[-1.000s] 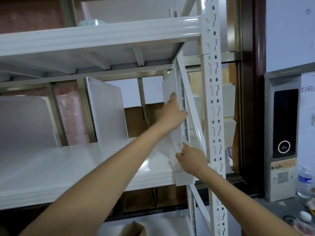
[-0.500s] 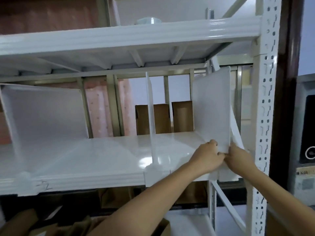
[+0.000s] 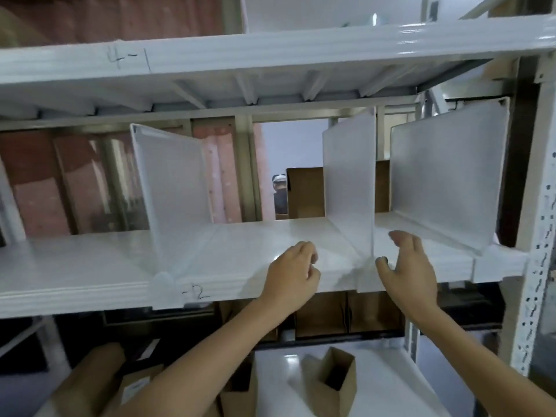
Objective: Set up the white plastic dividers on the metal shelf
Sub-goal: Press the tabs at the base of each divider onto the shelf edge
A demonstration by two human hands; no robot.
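Three white plastic dividers stand upright on the middle metal shelf: a left divider, a middle divider and a right divider close to the shelf's right post. My left hand hovers at the shelf's front edge, left of the middle divider, fingers loosely curled and holding nothing. To the right of that divider's front foot is my right hand, with its fingers spread and nothing in it. Neither hand grips a divider.
The upper shelf hangs low over the dividers. A perforated white upright post bounds the right side. Cardboard boxes sit behind the shelf, and an open small box lies on the shelf below.
Both hands have let go of the right divider, which now stands by the post. They have moved left to either side of the middle divider's front end. The view has shifted left.
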